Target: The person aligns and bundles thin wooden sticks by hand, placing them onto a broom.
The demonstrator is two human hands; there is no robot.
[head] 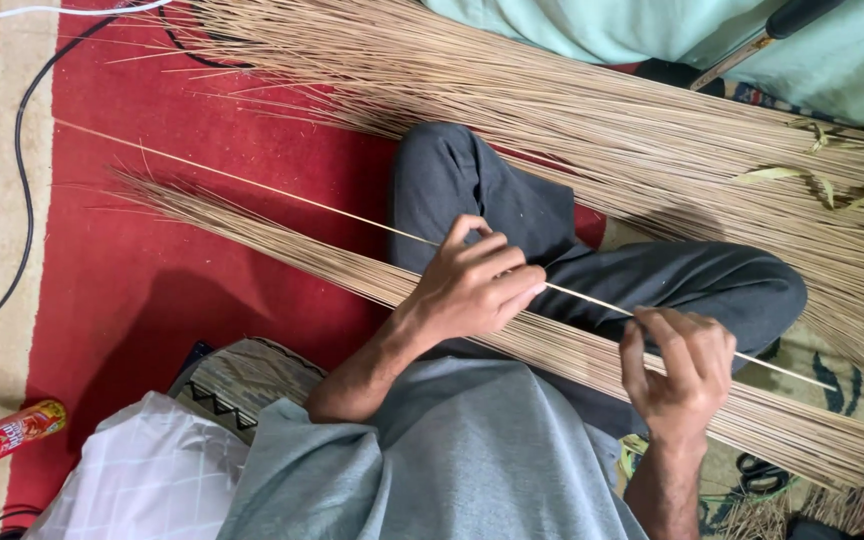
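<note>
One long thin pale stick (282,196) runs from upper left to lower right across my lap. My left hand (472,280) is closed around it near its middle. My right hand (680,368) pinches the same stick further toward its right end. Under both hands a flat bundle of several like sticks (282,248) lies across my dark grey trouser leg (472,180). A much bigger heap of sticks (592,120) lies beyond my knee, spreading to the right edge.
A red carpet (132,280) covers the floor. A black cable (24,180) loops at the left. A plastic bottle with a red label (7,435) lies at lower left beside a white cloth (142,480). Another person in pale green clothing (652,30) sits at top. Scissors (757,470) lie at lower right.
</note>
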